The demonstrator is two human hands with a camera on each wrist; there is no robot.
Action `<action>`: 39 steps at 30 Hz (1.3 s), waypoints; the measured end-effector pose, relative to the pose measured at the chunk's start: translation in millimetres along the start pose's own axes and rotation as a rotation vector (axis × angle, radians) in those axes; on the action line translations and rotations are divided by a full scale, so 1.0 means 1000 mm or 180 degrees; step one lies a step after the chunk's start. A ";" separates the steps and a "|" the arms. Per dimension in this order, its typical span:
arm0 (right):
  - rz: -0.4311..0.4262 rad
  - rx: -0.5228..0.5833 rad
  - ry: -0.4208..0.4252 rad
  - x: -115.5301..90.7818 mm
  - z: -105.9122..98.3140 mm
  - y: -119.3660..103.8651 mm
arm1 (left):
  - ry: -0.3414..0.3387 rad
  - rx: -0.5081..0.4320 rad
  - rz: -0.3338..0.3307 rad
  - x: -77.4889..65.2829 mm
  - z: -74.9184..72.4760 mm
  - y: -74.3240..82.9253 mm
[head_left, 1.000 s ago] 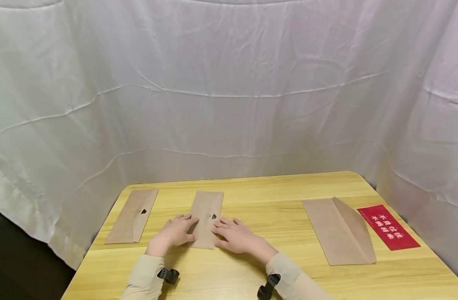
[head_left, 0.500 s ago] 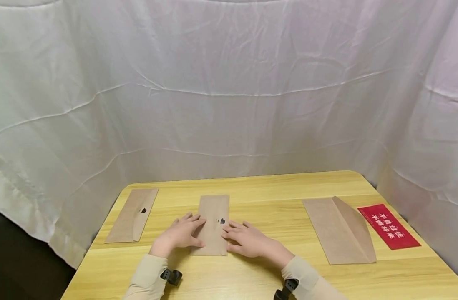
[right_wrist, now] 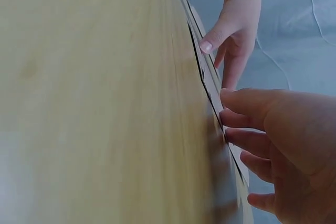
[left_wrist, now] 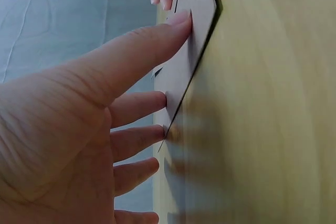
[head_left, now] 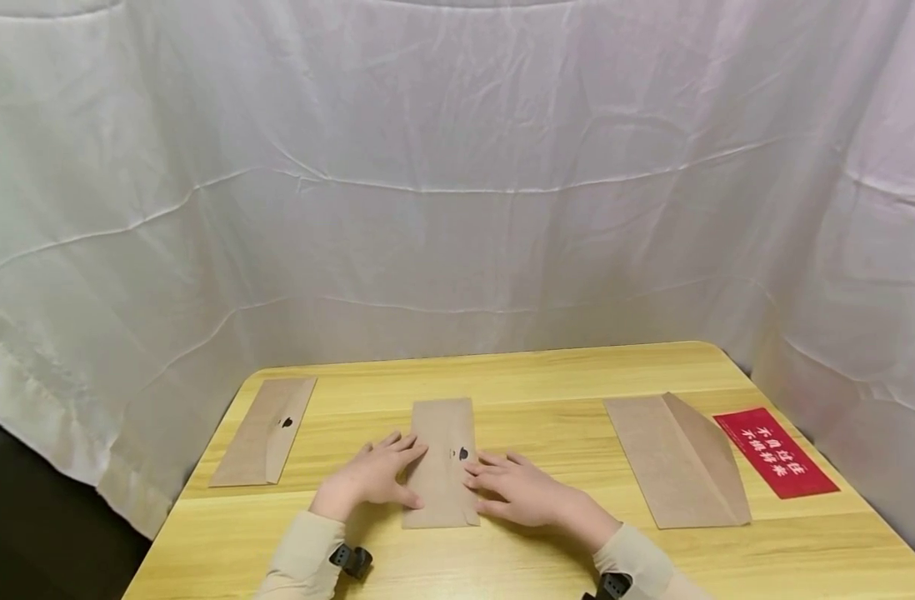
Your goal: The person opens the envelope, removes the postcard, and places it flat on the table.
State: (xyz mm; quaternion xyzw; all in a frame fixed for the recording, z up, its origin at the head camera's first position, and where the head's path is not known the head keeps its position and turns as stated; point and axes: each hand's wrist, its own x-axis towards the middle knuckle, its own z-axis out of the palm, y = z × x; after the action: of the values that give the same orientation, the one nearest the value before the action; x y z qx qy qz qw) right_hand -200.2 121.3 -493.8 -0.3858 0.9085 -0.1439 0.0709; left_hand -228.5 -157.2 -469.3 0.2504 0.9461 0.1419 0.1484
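Note:
A brown paper envelope (head_left: 438, 467) with a small black print on its closed flap lies flat on the table, its long side pointing away from me. My left hand (head_left: 375, 475) touches its left edge, thumb and fingertips on the paper. On the opposite edge, beside the print, my right hand (head_left: 521, 492) rests its fingertips. Both hands have their fingers spread and fairly straight. In the left wrist view the thumb of the left hand (left_wrist: 68, 108) presses on the envelope (left_wrist: 199, 3). Along the paper's edge in the right wrist view lie the fingertips of the right hand (right_wrist: 294, 140).
Another closed brown envelope (head_left: 258, 433) lies at the far left of the table (head_left: 547, 383). To the right are a brown envelope (head_left: 660, 467) with its flap unfolded and a red card (head_left: 776, 454) with white characters. A pale curtain (head_left: 457, 208) surrounds the table's back and sides.
Both hands have slid the middle envelope to the right and nearer to me, and it now lies straighter. The other envelopes and the red card have stayed in place.

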 end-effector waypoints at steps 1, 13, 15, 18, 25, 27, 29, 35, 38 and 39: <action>-0.0003 0.0010 0.0002 -0.002 0.000 0.000 | -0.0014 0.0002 0.0011 0.000 0.001 0.001; 0.0061 0.0111 -0.0035 -0.023 -0.004 0.005 | -0.0043 0.0135 0.0059 0.002 0.010 0.018; 0.0049 0.0087 -0.0007 -0.026 -0.004 0.005 | -0.0028 0.0165 0.0083 0.001 0.011 0.021; 0.0040 0.0064 0.0014 -0.030 -0.005 0.005 | -0.0011 0.0200 0.0093 0.001 0.012 0.026; 0.0109 -0.0128 0.0040 -0.035 -0.006 0.003 | -0.0004 0.0293 0.0059 0.002 0.015 0.035; 0.0133 -0.0183 0.0057 -0.035 -0.006 0.003 | 0.0019 0.0343 0.0046 0.003 0.016 0.038; 0.0145 -0.0210 0.0075 -0.036 -0.007 0.003 | 0.0049 0.0445 0.0026 0.003 0.017 0.041; 0.0188 -0.0287 0.0121 -0.036 -0.008 0.002 | 0.0083 0.0566 -0.0021 0.005 0.018 0.047; 0.0211 -0.0371 0.0128 -0.036 -0.007 0.002 | 0.0104 0.0546 -0.0016 0.006 0.019 0.049; 0.0214 -0.0393 0.0130 -0.036 -0.007 0.002 | 0.0111 0.0554 -0.0015 0.007 0.019 0.049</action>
State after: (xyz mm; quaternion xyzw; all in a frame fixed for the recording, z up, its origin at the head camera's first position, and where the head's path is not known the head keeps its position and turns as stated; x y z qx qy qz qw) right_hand -178.1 149.6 -487.3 -0.3557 0.9294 -0.0931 0.0332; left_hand -206.2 -108.5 -471.6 0.2577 0.9579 0.0632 0.1100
